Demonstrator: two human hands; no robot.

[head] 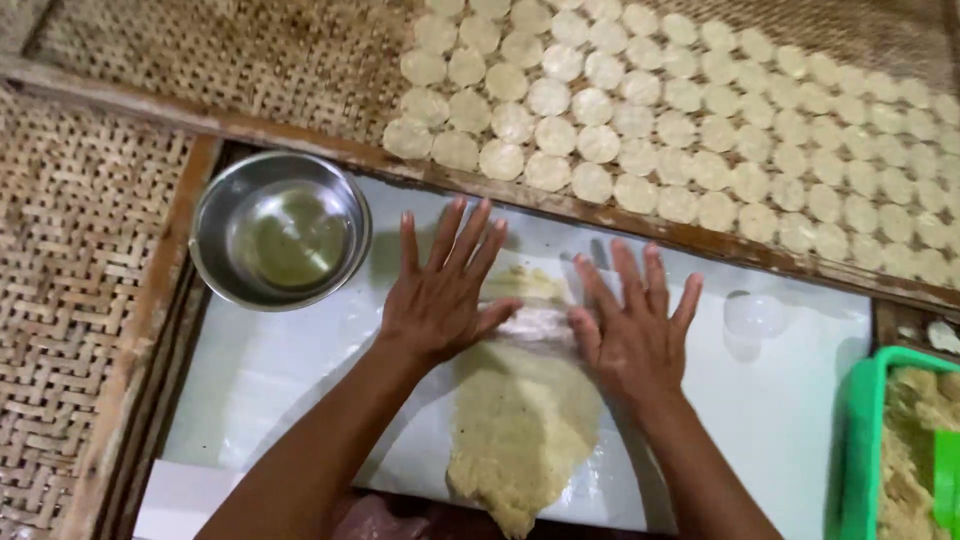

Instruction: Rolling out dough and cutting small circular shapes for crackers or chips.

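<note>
Flattened yellowish dough [522,425] lies nearest the camera, a long, rough-edged sheet stretched away from the person across a white worktop [790,400] under a film of clear plastic. Both forearms reach in from the bottom edge on either side of it. At the far end of the sheet, a pale roller [535,322] lies crosswise on the dough, partly hidden and slightly blurred. The left hand [440,295] presses on one end of it and the right hand [632,325] on the other; both are spread wide and flat, palms down, fingers fanned apart, gripping nothing.

Right of the hands, a small translucent white cup [754,315] stands apart on the bare worktop. Beyond that, at the right edge of the frame, a green plastic tub [856,440] holds more of the same crumbly dough. Left of the hands, a round steel bowl [280,230] sits at the worktop's far left corner, with a little yellowish liquid in its bottom.

Wooden framing [700,240] borders the far side of the worktop. Past it, a woven bamboo tray [300,60] carries many small, round, pale dough discs [650,120] laid in close rows, edges touching or nearly so. More woven matting [70,260] covers the left side.
</note>
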